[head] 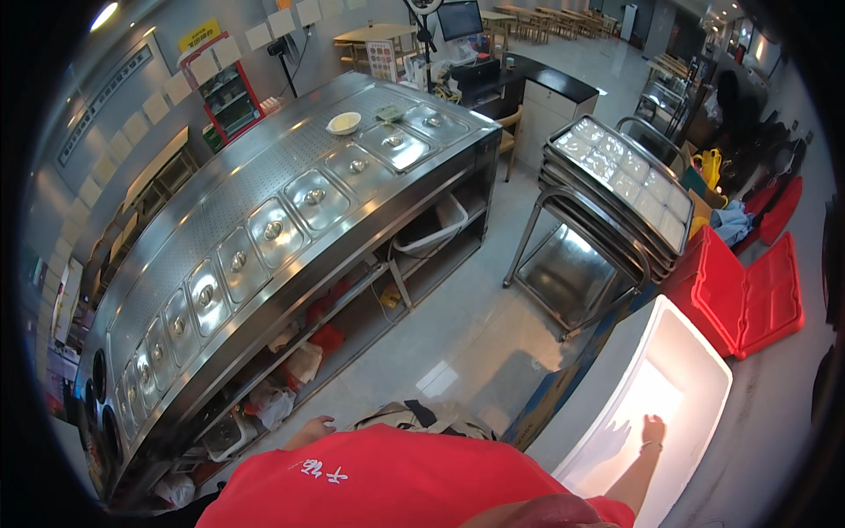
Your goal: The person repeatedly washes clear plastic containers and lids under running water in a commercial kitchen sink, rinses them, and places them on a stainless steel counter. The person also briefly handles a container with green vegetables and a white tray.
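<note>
My right hand (653, 429) reaches into a deep white foam box (587, 363), its fingers spread and nothing visible in them. A bracelet (651, 446) circles that wrist. Bright light fills the box and the hand throws a shadow on its inner wall. Low at my left side, my left hand (320, 428) hangs beside the red shirt (383, 475), which partly covers that arm. Nothing shows in the left hand. It is nearest the lower shelf of a long stainless steel serving counter (356, 264), where a white plastic bag (274, 408) lies.
Lidded steel pans (273, 230) line the counter, with a white bowl (344, 123) on top. Stacked trays (620, 178), the top one holding wrapped white blocks, rest on a metal cart (574, 270). An open red insulated box (719, 297) stands beyond the foam box.
</note>
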The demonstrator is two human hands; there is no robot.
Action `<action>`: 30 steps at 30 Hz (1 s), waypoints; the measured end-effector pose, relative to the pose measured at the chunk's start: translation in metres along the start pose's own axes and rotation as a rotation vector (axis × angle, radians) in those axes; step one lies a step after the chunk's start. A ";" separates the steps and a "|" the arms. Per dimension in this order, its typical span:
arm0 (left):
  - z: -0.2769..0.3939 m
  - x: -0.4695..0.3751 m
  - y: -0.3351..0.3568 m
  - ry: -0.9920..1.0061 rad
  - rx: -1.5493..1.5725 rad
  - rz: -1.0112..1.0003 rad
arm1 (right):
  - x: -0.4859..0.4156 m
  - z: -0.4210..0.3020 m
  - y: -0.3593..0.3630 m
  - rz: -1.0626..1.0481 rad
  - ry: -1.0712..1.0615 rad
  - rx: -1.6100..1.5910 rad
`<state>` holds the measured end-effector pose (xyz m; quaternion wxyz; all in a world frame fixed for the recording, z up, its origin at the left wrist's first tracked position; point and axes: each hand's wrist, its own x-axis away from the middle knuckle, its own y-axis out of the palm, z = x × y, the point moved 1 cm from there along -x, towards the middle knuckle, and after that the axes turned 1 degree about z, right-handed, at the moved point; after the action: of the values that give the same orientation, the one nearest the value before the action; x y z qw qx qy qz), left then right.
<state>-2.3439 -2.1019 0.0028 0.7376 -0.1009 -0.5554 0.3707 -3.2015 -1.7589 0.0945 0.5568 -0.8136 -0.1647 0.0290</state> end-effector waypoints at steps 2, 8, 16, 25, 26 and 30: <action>0.005 -0.014 -0.016 0.046 0.003 0.006 | -0.002 -0.032 -0.065 0.332 -0.034 -0.172; -0.008 -0.073 -0.045 0.138 0.116 -0.001 | 0.074 -0.255 -0.157 0.418 -0.438 -0.574; -0.056 -0.119 -0.112 0.061 0.244 0.104 | 0.187 -0.465 -0.024 -0.012 -0.635 -0.386; -0.097 -0.118 -0.113 -0.155 0.245 0.187 | 0.138 -0.650 0.105 -0.596 -0.739 -0.644; -0.094 -0.117 -0.107 -0.185 0.269 0.197 | 0.119 -0.681 0.116 -0.682 -0.669 -0.736; -0.056 -0.111 -0.082 -0.310 0.379 0.269 | 0.035 -0.824 0.166 -0.871 -0.702 -0.775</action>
<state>-2.2703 -2.2183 -0.0543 0.5938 0.0239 -0.5639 0.5734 -2.9394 -2.5412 0.2586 0.0994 -0.7563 -0.6467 0.0034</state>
